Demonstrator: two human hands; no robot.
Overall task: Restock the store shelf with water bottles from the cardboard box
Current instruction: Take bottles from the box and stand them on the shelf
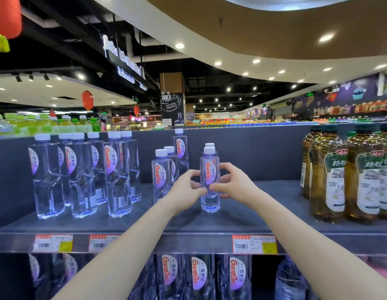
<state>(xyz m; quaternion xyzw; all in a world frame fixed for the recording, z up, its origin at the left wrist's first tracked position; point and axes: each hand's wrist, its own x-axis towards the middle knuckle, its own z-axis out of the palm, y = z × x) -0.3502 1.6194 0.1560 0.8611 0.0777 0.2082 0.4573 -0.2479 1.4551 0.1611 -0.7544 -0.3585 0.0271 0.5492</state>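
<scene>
A small clear water bottle (209, 169) with a white cap and red-lettered label stands upright on the grey shelf (242, 221). My left hand (187, 188) grips its lower body from the left. My right hand (229, 182) grips it from the right, fingers curled round the middle. A second small bottle stands directly behind it, only its cap showing. Three more small bottles (164, 172) stand just left, behind my left hand. The cardboard box is out of view.
Several taller water bottles (80, 172) fill the shelf's left part. Brown drink bottles (339, 178) crowd the right end. Bare shelf lies between the held bottle and the brown ones. The shelf below (199, 276) holds more water bottles. Price tags (254, 244) line the front edge.
</scene>
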